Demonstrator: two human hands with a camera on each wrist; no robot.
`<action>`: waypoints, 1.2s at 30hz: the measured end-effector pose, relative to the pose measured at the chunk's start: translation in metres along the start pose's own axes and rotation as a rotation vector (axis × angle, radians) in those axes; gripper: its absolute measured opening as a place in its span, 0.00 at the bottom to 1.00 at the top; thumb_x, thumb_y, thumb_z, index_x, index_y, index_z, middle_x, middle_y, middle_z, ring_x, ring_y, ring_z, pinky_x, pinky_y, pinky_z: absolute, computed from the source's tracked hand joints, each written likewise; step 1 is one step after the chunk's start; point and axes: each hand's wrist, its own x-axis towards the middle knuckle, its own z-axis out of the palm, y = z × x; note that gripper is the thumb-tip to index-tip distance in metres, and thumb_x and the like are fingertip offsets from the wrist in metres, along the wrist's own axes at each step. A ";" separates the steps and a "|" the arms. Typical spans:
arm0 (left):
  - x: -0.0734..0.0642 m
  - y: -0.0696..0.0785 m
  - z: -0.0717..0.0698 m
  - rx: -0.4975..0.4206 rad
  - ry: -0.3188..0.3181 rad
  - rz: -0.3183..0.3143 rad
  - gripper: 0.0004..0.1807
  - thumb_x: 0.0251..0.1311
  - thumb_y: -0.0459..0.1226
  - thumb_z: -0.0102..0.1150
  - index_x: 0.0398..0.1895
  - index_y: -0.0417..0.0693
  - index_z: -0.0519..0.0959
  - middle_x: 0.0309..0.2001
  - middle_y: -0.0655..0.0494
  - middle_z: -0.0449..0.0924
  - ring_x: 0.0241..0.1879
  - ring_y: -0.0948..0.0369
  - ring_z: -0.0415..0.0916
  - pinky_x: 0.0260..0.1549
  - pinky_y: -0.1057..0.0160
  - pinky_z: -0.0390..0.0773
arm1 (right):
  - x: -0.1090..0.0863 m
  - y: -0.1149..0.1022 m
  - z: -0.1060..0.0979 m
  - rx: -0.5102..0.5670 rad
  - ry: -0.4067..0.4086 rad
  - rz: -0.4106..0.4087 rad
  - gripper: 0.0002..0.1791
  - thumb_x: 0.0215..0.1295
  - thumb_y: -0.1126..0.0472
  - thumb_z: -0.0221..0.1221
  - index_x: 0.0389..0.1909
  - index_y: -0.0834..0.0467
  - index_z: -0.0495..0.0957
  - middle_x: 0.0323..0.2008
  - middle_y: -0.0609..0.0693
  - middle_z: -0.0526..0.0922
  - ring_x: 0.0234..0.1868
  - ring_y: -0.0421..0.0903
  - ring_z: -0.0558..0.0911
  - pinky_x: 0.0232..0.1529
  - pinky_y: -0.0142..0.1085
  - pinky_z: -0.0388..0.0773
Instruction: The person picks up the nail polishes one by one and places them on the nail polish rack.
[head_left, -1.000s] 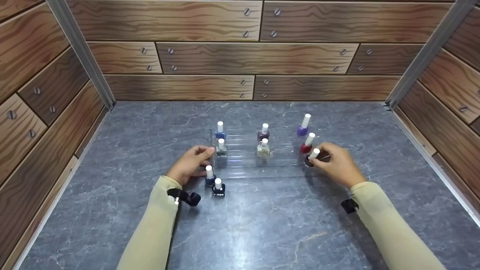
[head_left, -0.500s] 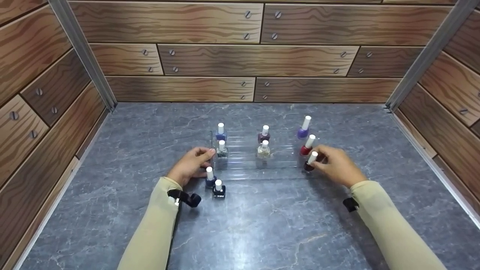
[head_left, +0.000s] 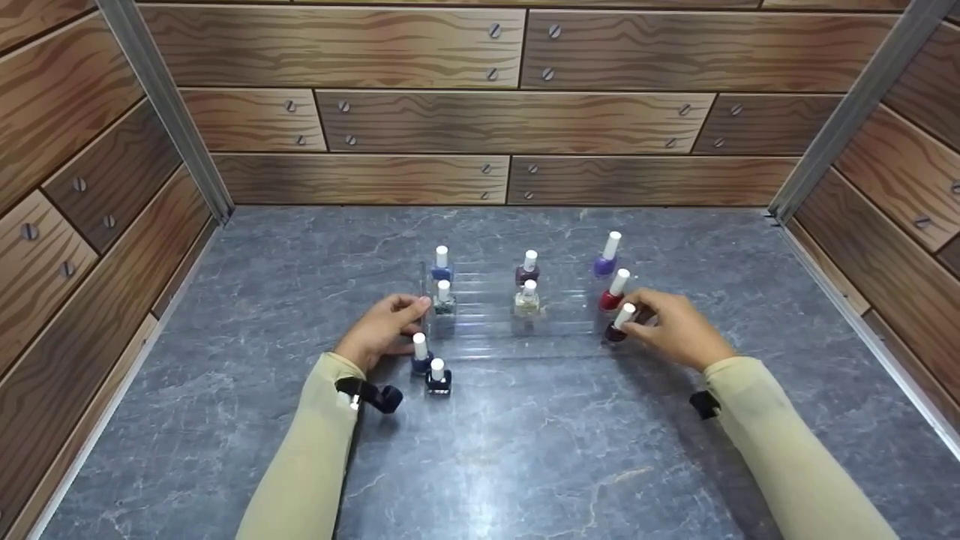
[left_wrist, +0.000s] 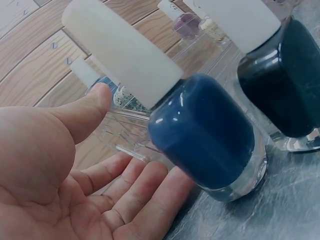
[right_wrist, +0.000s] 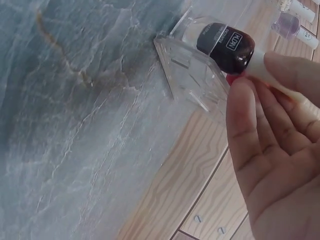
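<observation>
My right hand [head_left: 679, 330] pinches the white cap of a dark nail polish bottle [right_wrist: 227, 47], which sits at the front right end of a clear stepped rack [head_left: 491, 346]. Just behind it leans a red nail polish bottle [head_left: 611, 299], with a purple one [head_left: 604, 265] farther back. At the rack's left end, my left hand [head_left: 382, 330] touches the clear side with thumb and fingertips, its fingers loosely extended. Close by that hand, a blue nail polish bottle [left_wrist: 202, 132] and a blackish one [left_wrist: 282, 80] stand on the table.
On the rack's left are a lighter blue bottle [head_left: 442, 273] and a speckled one [head_left: 444, 304]. Its middle bears a plum bottle [head_left: 527, 274] and a clear glittery one [head_left: 527, 302]. Wood-patterned walls [head_left: 360, 180] enclose the grey marbled table [head_left: 525, 450].
My right hand has shifted the dark bottle slightly left and down at the rack's front right end, still pinching its cap. The left hand has kept its place at the rack's side.
</observation>
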 end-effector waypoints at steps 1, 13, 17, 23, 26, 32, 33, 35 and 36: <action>0.000 0.000 0.000 -0.003 0.002 -0.001 0.23 0.74 0.49 0.60 0.59 0.43 0.73 0.54 0.48 0.73 0.46 0.57 0.76 0.42 0.59 0.87 | -0.001 0.000 -0.002 0.006 -0.003 0.011 0.10 0.67 0.64 0.69 0.46 0.59 0.82 0.40 0.50 0.87 0.41 0.47 0.84 0.44 0.41 0.82; 0.002 0.007 0.006 0.008 -0.003 0.006 0.25 0.72 0.51 0.61 0.60 0.42 0.74 0.54 0.46 0.74 0.48 0.55 0.75 0.44 0.58 0.88 | -0.041 -0.012 -0.041 -0.019 0.117 0.151 0.25 0.66 0.57 0.71 0.57 0.66 0.74 0.49 0.62 0.82 0.51 0.59 0.82 0.54 0.53 0.82; 0.003 0.007 0.005 0.008 -0.005 0.002 0.25 0.72 0.51 0.61 0.60 0.43 0.74 0.56 0.46 0.74 0.50 0.55 0.76 0.46 0.57 0.87 | -0.047 -0.021 -0.034 -0.010 0.214 0.105 0.17 0.64 0.68 0.68 0.50 0.65 0.76 0.44 0.59 0.83 0.45 0.54 0.83 0.46 0.32 0.83; 0.002 0.001 0.002 -0.008 0.009 0.008 0.28 0.69 0.52 0.65 0.62 0.42 0.74 0.57 0.46 0.74 0.52 0.53 0.76 0.46 0.56 0.88 | -0.045 -0.038 -0.012 0.046 0.266 0.051 0.13 0.64 0.72 0.66 0.48 0.66 0.78 0.42 0.58 0.84 0.42 0.51 0.83 0.41 0.22 0.81; 0.002 -0.003 0.001 -0.013 0.004 0.011 0.30 0.68 0.49 0.67 0.64 0.41 0.73 0.58 0.46 0.75 0.53 0.52 0.75 0.46 0.55 0.87 | -0.041 -0.045 -0.002 0.071 0.229 0.034 0.13 0.65 0.71 0.65 0.49 0.66 0.78 0.43 0.57 0.84 0.43 0.49 0.84 0.43 0.24 0.83; 0.003 -0.004 -0.001 -0.019 -0.007 0.035 0.33 0.68 0.46 0.67 0.70 0.43 0.68 0.59 0.45 0.74 0.54 0.52 0.75 0.47 0.54 0.87 | -0.032 -0.056 0.014 0.105 0.174 -0.024 0.11 0.66 0.70 0.66 0.48 0.62 0.79 0.42 0.53 0.84 0.42 0.46 0.84 0.44 0.32 0.86; 0.003 -0.004 -0.001 -0.018 -0.009 0.037 0.34 0.68 0.46 0.67 0.71 0.43 0.68 0.59 0.44 0.73 0.54 0.51 0.75 0.47 0.54 0.87 | -0.031 -0.058 0.016 0.111 0.168 -0.036 0.11 0.66 0.70 0.66 0.47 0.62 0.79 0.42 0.53 0.84 0.41 0.45 0.84 0.43 0.33 0.86; 0.003 -0.004 -0.002 -0.016 -0.011 0.038 0.35 0.69 0.46 0.67 0.73 0.44 0.66 0.60 0.44 0.72 0.55 0.51 0.75 0.48 0.53 0.87 | -0.027 -0.062 0.020 0.115 0.151 -0.054 0.11 0.66 0.71 0.66 0.48 0.62 0.80 0.42 0.53 0.84 0.40 0.45 0.84 0.43 0.35 0.86; 0.003 -0.004 -0.002 -0.012 -0.014 0.040 0.36 0.69 0.46 0.67 0.74 0.44 0.66 0.61 0.43 0.72 0.55 0.51 0.75 0.49 0.53 0.87 | -0.025 -0.065 0.023 0.112 0.139 -0.063 0.11 0.65 0.70 0.66 0.48 0.62 0.80 0.42 0.52 0.84 0.40 0.44 0.83 0.43 0.36 0.86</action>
